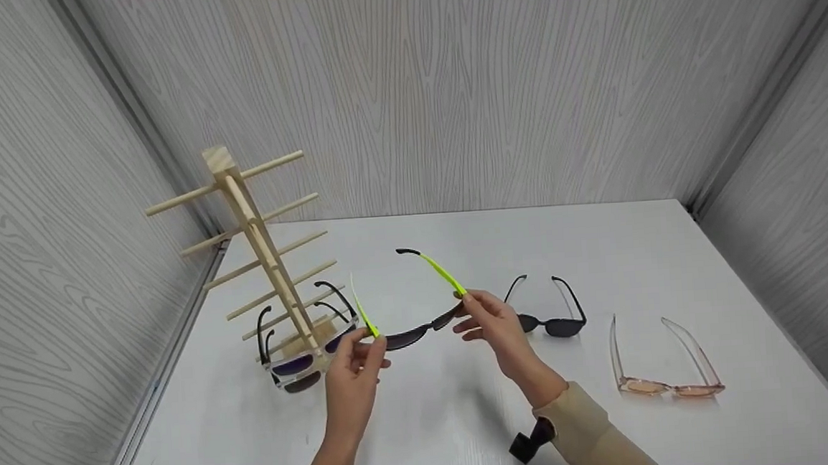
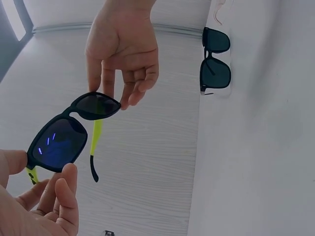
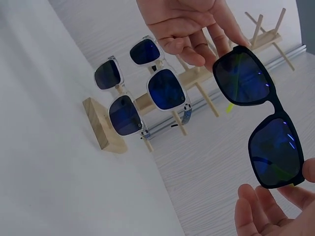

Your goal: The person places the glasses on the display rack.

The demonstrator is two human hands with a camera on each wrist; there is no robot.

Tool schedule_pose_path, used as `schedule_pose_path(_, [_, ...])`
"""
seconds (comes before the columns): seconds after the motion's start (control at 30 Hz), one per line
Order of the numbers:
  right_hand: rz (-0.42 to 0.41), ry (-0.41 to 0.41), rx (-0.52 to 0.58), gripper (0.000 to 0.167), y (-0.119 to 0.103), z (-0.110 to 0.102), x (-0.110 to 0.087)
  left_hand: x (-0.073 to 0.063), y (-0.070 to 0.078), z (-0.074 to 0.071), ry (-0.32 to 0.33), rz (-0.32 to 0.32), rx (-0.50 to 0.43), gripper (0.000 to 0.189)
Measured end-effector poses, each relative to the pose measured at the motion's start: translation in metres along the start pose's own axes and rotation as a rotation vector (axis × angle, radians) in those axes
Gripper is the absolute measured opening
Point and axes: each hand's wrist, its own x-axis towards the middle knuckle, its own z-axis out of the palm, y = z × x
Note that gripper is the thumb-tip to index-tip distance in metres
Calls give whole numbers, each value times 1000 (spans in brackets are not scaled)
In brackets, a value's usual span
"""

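Both hands hold a pair of sunglasses (image 1: 406, 339) above the table, its black front and dark lenses level with the fingers. Its yellow-green temples with black tips are unfolded and point away from me. The left hand (image 1: 352, 380) pinches the left hinge corner between thumb and fingers. At the opposite corner, the right hand (image 1: 504, 336) pinches the frame near the hinge. In the right wrist view, both dark lenses (image 3: 242, 78) show bluish reflections. Left of the hands stands a wooden display rack (image 1: 264, 252), with two clear-framed pairs of sunglasses (image 3: 167, 89) on its lower pegs.
Black sunglasses (image 1: 565, 327) rest on the white table (image 1: 426, 433) behind the right hand, temples unfolded. Further right lie pink clear-framed glasses (image 1: 695, 391) with orange-tinted lenses. Wood-grain panels (image 1: 449, 94) enclose the table at the back and sides. The rack's upper pegs stick out sideways.
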Motion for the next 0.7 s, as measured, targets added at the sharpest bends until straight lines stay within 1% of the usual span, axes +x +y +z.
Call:
schedule_pose_path(0.07, [0,-10,-1,35,-3,3,1,-1,3,-3,9,0,1,26])
schedule_pose_path(0.13, [-1,-19,-4,36,-5,6,3,-2,1,-6,15,2,-6,27])
schedule_pose_path(0.27, [-7,-39,-24,37,-10,13,5,-1,-5,-13,32,36,-11,30])
schedule_pose_path(0.4, [-23,-66,-40,37,-14,22,7,-2,-6,-21,51,62,-4,33])
schedule_pose_path(0.7, [-60,-165,-58,37,-18,41,9,-6,-2,-43,116,47,45,33])
